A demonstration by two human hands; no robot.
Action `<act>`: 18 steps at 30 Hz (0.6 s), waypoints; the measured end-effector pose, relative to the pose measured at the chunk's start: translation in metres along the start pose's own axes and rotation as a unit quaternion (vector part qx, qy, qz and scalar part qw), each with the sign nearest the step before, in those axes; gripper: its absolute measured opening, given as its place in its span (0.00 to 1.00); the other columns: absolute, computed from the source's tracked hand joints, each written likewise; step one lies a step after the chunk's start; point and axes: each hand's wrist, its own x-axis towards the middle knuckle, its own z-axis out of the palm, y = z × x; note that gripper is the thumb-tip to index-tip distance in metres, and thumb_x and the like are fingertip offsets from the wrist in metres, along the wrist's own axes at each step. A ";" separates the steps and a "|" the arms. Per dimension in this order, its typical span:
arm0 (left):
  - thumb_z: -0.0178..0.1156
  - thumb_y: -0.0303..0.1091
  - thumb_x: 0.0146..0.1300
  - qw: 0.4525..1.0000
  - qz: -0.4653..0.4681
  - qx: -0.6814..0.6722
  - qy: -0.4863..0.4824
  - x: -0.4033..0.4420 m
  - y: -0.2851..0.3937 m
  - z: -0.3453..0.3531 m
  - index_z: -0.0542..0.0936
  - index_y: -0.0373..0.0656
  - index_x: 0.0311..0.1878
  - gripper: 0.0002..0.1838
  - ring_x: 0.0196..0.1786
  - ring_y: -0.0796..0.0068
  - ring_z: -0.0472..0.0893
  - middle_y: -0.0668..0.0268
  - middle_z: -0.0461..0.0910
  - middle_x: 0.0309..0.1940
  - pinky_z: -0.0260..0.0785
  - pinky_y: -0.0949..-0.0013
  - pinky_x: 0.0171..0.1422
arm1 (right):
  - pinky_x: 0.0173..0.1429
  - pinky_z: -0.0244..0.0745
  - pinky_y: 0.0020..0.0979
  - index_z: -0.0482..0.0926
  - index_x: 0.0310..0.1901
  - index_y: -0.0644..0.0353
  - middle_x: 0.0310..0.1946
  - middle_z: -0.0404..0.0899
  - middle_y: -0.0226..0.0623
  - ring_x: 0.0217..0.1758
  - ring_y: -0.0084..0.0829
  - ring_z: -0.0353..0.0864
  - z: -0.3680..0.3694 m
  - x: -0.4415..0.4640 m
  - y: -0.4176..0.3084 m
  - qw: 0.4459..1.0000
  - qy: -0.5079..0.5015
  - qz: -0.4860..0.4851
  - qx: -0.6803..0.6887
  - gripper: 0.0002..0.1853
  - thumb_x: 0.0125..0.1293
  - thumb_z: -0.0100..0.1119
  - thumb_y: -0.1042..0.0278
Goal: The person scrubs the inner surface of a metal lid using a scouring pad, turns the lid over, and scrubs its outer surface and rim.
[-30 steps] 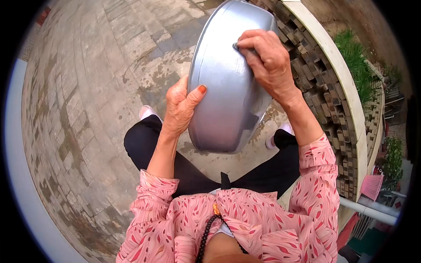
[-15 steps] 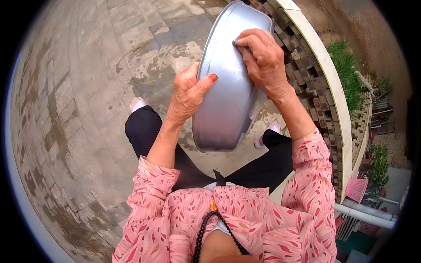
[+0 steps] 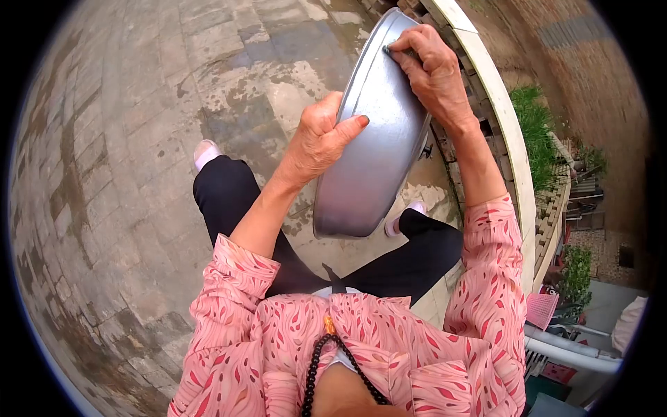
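Note:
A silver metal basin (image 3: 372, 149) is tipped up on its side in front of me, its outer wall facing up toward me. My left hand (image 3: 323, 135) grips its left rim, the thumb lying on the outer wall and the fingers hidden behind the edge. Near the basin's far end, my right hand (image 3: 429, 69) is closed in a pinch. A small dark grey thing (image 3: 388, 50) peeks out at its fingertips and touches the metal; its kind is too small to tell.
Wet-stained paving (image 3: 139, 153) spreads under my feet. Along the right runs a stack of bricks (image 3: 455, 167) beside a pale curb (image 3: 511, 139). Beyond it are green plants (image 3: 531, 132) and a pink plastic basket (image 3: 542, 308).
The basin's far end has swung to the right, and both hands have shifted with it. My right hand is farther up along the wall, nearer the far rim, still pinching.

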 end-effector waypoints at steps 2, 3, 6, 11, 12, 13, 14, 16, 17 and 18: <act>0.62 0.35 0.66 1.000 0.022 0.010 -0.005 0.001 -0.005 0.000 0.75 0.32 0.42 0.14 0.30 0.83 0.76 0.68 0.79 0.29 0.69 0.76 0.33 | 0.45 0.74 0.38 0.77 0.33 0.62 0.34 0.75 0.38 0.41 0.40 0.78 0.003 0.009 0.017 0.998 0.020 0.046 -0.044 0.04 0.57 0.61 0.79; 0.62 0.36 0.66 1.000 0.030 0.003 -0.001 0.001 -0.007 -0.001 0.75 0.32 0.42 0.14 0.31 0.84 0.76 0.68 0.79 0.28 0.69 0.76 0.33 | 0.45 0.74 0.38 0.77 0.33 0.62 0.34 0.75 0.37 0.40 0.40 0.78 0.005 0.005 0.003 0.999 0.006 0.006 -0.044 0.04 0.57 0.61 0.79; 0.62 0.36 0.66 1.000 0.019 0.012 0.011 0.003 -0.003 -0.002 0.75 0.32 0.40 0.14 0.30 0.84 0.75 0.68 0.78 0.27 0.69 0.75 0.32 | 0.45 0.74 0.37 0.77 0.33 0.62 0.32 0.75 0.37 0.38 0.39 0.78 0.013 -0.019 -0.037 0.997 -0.036 -0.063 0.005 0.05 0.55 0.62 0.80; 0.63 0.36 0.65 0.999 0.031 0.029 0.001 0.005 -0.006 0.001 0.75 0.33 0.39 0.14 0.29 0.83 0.74 0.68 0.77 0.26 0.68 0.75 0.32 | 0.42 0.73 0.38 0.79 0.33 0.62 0.32 0.76 0.40 0.37 0.42 0.79 0.004 0.012 0.018 0.998 0.014 0.007 -0.066 0.02 0.58 0.60 0.78; 0.63 0.36 0.65 0.999 0.042 0.022 0.008 0.006 -0.006 -0.001 0.75 0.33 0.39 0.14 0.29 0.83 0.73 0.68 0.77 0.26 0.68 0.75 0.32 | 0.42 0.73 0.38 0.78 0.33 0.62 0.32 0.76 0.41 0.37 0.42 0.79 0.009 0.006 0.003 0.998 0.002 -0.007 -0.060 0.02 0.57 0.59 0.79; 0.63 0.36 0.65 0.999 0.046 0.014 0.017 0.004 -0.007 -0.003 0.75 0.33 0.39 0.13 0.29 0.83 0.73 0.67 0.77 0.27 0.68 0.75 0.32 | 0.42 0.74 0.38 0.76 0.32 0.61 0.32 0.75 0.39 0.37 0.41 0.78 0.012 -0.006 -0.018 0.998 -0.025 -0.049 -0.043 0.04 0.56 0.59 0.80; 0.63 0.36 0.65 0.998 0.051 0.019 0.022 0.001 -0.008 -0.004 0.75 0.33 0.39 0.14 0.29 0.83 0.73 0.67 0.77 0.27 0.68 0.74 0.32 | 0.41 0.74 0.37 0.75 0.31 0.60 0.32 0.74 0.37 0.37 0.39 0.78 0.019 -0.023 -0.039 0.994 -0.043 -0.099 -0.026 0.05 0.55 0.59 0.80; 0.64 0.36 0.64 0.997 0.071 0.034 0.026 0.002 -0.008 -0.003 0.75 0.33 0.39 0.14 0.30 0.84 0.73 0.67 0.77 0.28 0.68 0.74 0.32 | 0.41 0.74 0.36 0.75 0.31 0.59 0.31 0.74 0.36 0.37 0.38 0.78 0.017 -0.040 -0.051 0.994 -0.045 -0.098 -0.019 0.05 0.55 0.60 0.79; 0.66 0.36 0.64 0.998 0.050 0.026 0.016 0.004 -0.004 -0.002 0.75 0.32 0.40 0.15 0.31 0.84 0.74 0.67 0.77 0.28 0.68 0.75 0.33 | 0.41 0.75 0.34 0.75 0.31 0.59 0.31 0.74 0.35 0.37 0.38 0.78 0.012 -0.035 -0.047 0.995 -0.065 -0.078 -0.002 0.05 0.56 0.61 0.79; 0.66 0.36 0.63 0.999 0.033 0.018 0.013 0.000 -0.003 0.000 0.75 0.32 0.40 0.15 0.31 0.83 0.74 0.67 0.77 0.29 0.69 0.75 0.33 | 0.42 0.75 0.35 0.77 0.33 0.58 0.32 0.75 0.34 0.38 0.39 0.79 0.008 -0.026 -0.040 0.995 -0.069 -0.069 0.017 0.03 0.58 0.60 0.77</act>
